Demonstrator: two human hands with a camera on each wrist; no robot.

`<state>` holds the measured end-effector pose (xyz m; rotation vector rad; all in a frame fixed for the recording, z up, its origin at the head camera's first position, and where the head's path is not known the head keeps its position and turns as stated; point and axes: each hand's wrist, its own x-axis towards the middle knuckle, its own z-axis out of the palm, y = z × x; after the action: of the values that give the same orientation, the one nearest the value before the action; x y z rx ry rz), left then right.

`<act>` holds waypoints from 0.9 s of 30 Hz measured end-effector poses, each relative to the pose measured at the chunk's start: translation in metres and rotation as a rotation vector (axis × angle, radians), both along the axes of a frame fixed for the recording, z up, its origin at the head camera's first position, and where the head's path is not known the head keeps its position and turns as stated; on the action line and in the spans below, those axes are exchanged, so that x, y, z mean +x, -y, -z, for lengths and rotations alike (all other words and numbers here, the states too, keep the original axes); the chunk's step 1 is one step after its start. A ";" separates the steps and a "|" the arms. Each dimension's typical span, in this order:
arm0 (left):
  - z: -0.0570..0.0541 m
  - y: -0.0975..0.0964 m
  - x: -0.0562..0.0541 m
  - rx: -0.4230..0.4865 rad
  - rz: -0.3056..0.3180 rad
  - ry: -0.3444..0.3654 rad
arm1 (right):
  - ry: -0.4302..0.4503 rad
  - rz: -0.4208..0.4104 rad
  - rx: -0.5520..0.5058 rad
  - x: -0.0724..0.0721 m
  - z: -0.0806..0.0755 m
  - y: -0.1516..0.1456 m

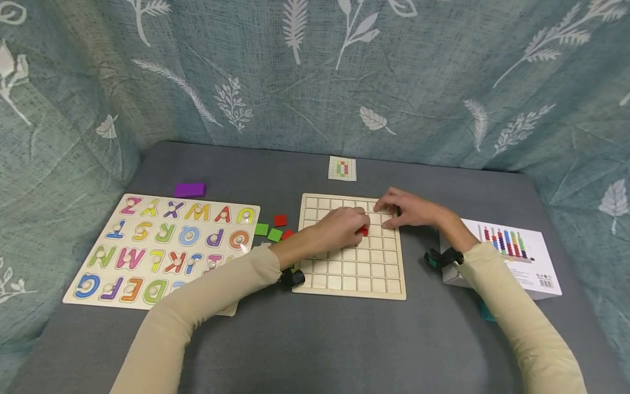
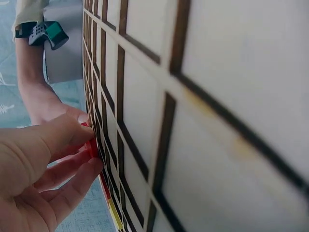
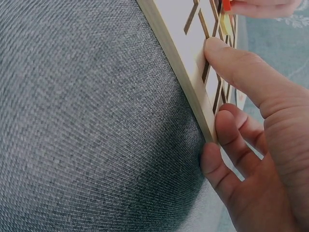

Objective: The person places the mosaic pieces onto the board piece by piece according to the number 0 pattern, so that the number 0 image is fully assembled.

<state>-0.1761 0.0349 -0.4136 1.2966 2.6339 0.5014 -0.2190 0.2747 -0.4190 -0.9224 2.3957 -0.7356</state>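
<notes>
My left hand point(image 1: 339, 225) pinches a small red square tile point(image 1: 363, 231) between thumb and fingers, low over the wooden grid board point(image 1: 349, 285). Close up in the left wrist view, the red tile point(image 2: 91, 145) stands at the grid's surface; I cannot tell whether it sits in a cell. My right hand point(image 1: 410, 209) rests at the board's upper right, with its thumb on the grid and other fingertips at the corner in the right wrist view. A yellow tile point(image 3: 225, 23) lies on the grid beyond that thumb. The left hand hides part of the board.
Loose green tiles point(image 1: 261, 229) and red tiles point(image 1: 280, 220) lie left of the board, near the alphabet puzzle board point(image 1: 194, 234). A small pattern card point(image 1: 342, 168) lies behind the grid. A purple block point(image 1: 190, 190) is far left; a white box point(image 1: 531, 257) stands right, partly behind the right forearm.
</notes>
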 end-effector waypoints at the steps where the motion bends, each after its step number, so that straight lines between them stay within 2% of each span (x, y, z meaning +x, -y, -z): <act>1: 0.000 0.000 0.000 0.002 -0.003 0.006 | -0.001 0.000 0.001 0.000 0.000 0.000; 7: 0.000 -0.002 -0.002 0.008 -0.005 0.025 | -0.008 0.001 0.004 0.000 0.000 0.000; 15: -0.001 -0.004 0.000 -0.032 -0.031 0.016 | -0.005 0.000 0.002 -0.001 0.000 0.000; 23: -0.003 -0.004 0.001 -0.035 -0.047 0.002 | -0.014 0.001 0.003 0.000 0.000 0.000; 27: -0.003 -0.001 0.004 -0.033 -0.036 -0.013 | -0.021 -0.003 0.004 0.000 0.001 0.001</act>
<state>-0.1717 0.0362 -0.4110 1.2491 2.6684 0.4551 -0.2188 0.2738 -0.4203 -0.9362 2.4125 -0.7234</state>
